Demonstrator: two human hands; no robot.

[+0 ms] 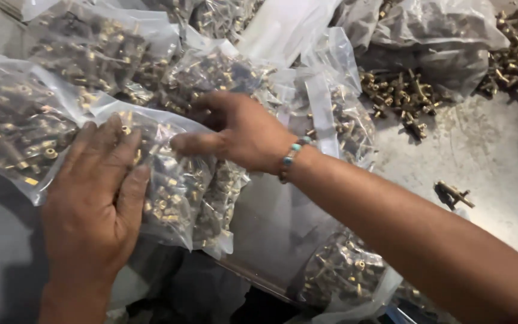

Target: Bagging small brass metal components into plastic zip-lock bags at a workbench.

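Left hand (94, 198) spread flat on bag of brass fittings (172, 186); right hand (238, 132) fingers curled, gripping its top.

Fingertips of the right hand (235, 129) tucked out of sight among the clear bags (175, 180). Fittings inside too small and blurred to tell apart. Bags far above that grip cut by the top edge. Left forearm and lowest bag (343, 276) cut by the bottom edge.
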